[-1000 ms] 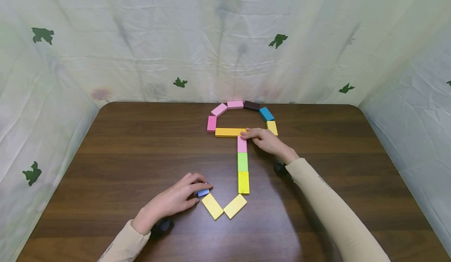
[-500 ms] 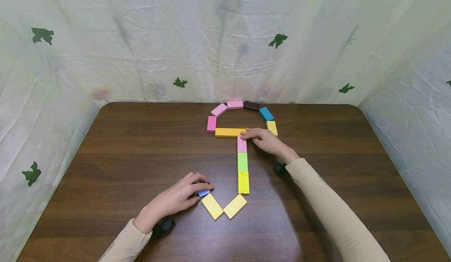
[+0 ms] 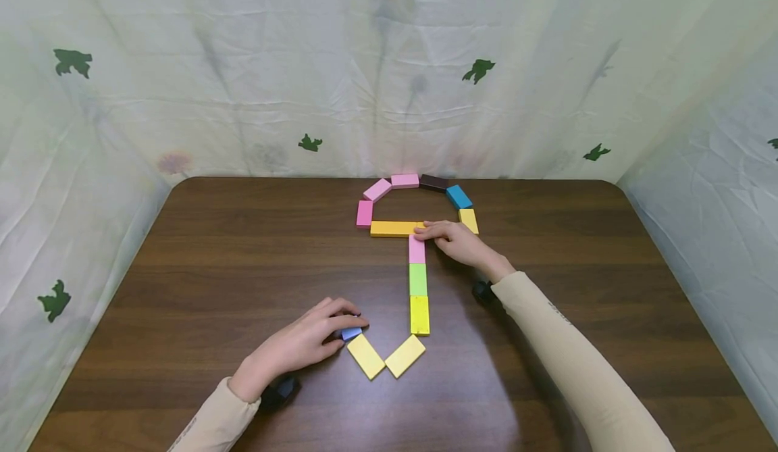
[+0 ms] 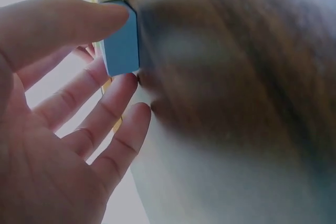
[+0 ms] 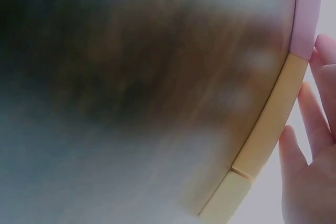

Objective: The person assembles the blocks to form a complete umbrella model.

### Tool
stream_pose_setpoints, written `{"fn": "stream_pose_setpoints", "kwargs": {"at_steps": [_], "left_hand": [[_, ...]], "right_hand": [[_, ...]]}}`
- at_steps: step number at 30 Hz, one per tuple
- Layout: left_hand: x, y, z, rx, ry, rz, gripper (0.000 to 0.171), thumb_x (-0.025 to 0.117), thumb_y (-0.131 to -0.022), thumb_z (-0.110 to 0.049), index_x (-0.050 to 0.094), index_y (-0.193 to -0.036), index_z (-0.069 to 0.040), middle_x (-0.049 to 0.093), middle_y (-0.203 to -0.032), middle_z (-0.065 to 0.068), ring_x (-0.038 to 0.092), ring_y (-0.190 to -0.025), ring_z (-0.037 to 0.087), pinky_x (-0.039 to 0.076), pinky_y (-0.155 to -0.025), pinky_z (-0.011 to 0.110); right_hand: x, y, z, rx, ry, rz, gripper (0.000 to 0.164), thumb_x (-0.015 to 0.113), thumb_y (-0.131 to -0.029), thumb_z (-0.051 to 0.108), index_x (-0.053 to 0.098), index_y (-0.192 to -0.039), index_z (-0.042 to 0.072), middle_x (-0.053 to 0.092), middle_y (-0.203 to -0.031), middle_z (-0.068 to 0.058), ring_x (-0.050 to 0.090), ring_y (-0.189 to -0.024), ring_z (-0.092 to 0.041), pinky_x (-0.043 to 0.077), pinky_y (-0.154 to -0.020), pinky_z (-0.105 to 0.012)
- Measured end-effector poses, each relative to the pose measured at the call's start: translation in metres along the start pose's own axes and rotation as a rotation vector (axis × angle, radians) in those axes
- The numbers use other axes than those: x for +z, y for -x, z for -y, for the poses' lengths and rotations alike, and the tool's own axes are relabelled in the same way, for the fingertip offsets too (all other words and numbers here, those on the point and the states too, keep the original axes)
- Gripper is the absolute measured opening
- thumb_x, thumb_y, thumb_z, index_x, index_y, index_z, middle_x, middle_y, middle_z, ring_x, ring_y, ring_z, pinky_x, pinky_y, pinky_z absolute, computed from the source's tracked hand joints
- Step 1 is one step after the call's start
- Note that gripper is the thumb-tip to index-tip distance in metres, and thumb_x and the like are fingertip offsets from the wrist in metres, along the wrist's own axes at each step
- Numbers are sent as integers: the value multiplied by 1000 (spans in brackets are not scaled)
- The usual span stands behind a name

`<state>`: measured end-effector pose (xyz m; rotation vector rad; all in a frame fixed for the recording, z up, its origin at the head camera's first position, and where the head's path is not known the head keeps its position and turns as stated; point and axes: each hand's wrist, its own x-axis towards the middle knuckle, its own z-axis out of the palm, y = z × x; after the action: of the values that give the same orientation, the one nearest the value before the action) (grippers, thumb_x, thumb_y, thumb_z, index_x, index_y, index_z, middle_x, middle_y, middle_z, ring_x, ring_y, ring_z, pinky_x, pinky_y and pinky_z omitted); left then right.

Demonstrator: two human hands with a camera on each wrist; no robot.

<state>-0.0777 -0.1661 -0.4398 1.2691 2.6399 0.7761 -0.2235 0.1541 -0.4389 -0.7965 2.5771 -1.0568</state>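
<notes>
My left hand [image 3: 298, 340] pinches a small blue block [image 3: 351, 334] at the lower left of the pattern. In the left wrist view the thumb lies on the near side of this blue block [image 4: 122, 40], with fingers beyond it. Its end meets a pale yellow block [image 3: 366, 357], which forms a V with another pale yellow block [image 3: 405, 356]. My right hand [image 3: 458, 242] rests extended fingers on the right part of the orange row [image 3: 392, 229], close above a light pink block [image 3: 417, 249]. The right wrist view shows fingertips along the orange block [image 5: 270, 119].
Below the pink block run a green block [image 3: 417, 280] and a bright yellow block [image 3: 419, 315]. An arch of pink, dark brown, blue [image 3: 458, 196] and yellow blocks stands near the back edge of the wooden table [image 3: 243, 256]. A pale curtain [image 3: 255, 87] hangs behind.
Early in the last second my left hand slid the blue block slightly right, against the pale yellow block; since then it has held still. The right hand has stayed in place.
</notes>
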Motion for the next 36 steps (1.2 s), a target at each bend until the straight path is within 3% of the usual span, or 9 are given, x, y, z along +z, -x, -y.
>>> {"fn": "stream_pose_setpoints", "kwargs": {"at_steps": [9,15,23,36], "left_hand": [[-11,-1,4,-23,4,-44,45,55,-82,4,64,-123,-12,55,-120,0,48,-105,17,43,-86,37],[-23,-6,9,-61,-53,-136,38,60,-85,-2,65,-122,-10,55,-121,3,49,-108,21,41,-87,43],[-33,-19,14,-145,-101,-231,39,65,-89,-12,61,-128,-12,52,-130,8,43,-120,28,33,-91,50],[-33,-50,15,-233,-147,-246,49,68,-89,-18,54,-135,-13,41,-143,10,32,-131,32,21,-99,59]], "right_hand": [[-4,-2,1,9,34,19,37,48,-94,-4,66,-124,9,58,-131,-6,43,-131,-22,35,-105,-42],[-6,-3,2,-5,63,16,37,49,-93,-4,67,-123,8,60,-128,-7,45,-129,-23,35,-105,-42],[-6,-5,1,-31,89,7,36,50,-93,-4,67,-121,7,61,-126,-8,49,-125,-24,37,-104,-41],[-7,-8,1,-72,110,3,34,49,-92,-5,69,-118,4,63,-123,-9,52,-122,-26,39,-102,-42]]}}
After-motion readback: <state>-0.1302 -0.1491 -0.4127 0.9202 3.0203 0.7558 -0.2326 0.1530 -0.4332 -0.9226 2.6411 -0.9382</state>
